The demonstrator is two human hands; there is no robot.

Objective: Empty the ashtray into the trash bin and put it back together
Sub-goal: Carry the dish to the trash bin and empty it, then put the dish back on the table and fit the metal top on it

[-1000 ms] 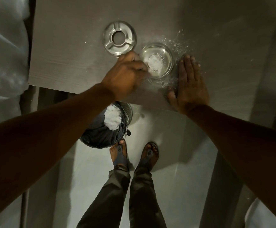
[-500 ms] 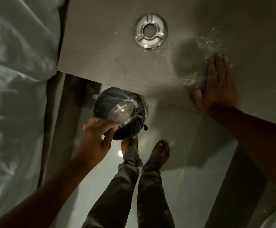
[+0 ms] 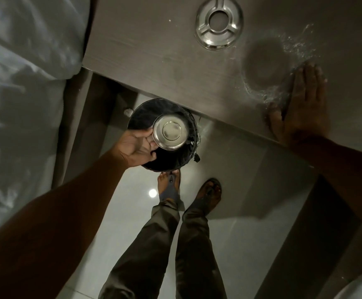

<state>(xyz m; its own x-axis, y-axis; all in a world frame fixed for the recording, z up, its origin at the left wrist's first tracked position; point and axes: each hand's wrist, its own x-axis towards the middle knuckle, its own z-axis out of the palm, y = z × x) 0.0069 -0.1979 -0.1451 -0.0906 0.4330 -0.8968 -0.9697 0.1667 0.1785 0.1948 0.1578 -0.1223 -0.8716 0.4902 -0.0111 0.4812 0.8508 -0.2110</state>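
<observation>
My left hand (image 3: 135,146) grips the steel ashtray bowl (image 3: 170,132) by its rim, turned upside down over the black trash bin (image 3: 145,117) on the floor under the table edge. The bowl's underside faces me. The ashtray's ring-shaped metal lid (image 3: 219,22) lies on the grey table (image 3: 145,52), far from both hands. My right hand (image 3: 301,111) lies flat, palm down, near the table's front edge beside a ring of spilled white ash (image 3: 262,91).
White bedding (image 3: 24,87) fills the left side, close to the table. My two feet in sandals (image 3: 188,190) stand on the glossy tiled floor just in front of the bin. A dark table leg (image 3: 318,229) runs down at the lower right.
My left hand lifted the bowl off the table, carried it down over the bin and turned it from tilted to fully upside down. My right hand stayed flat on the table.
</observation>
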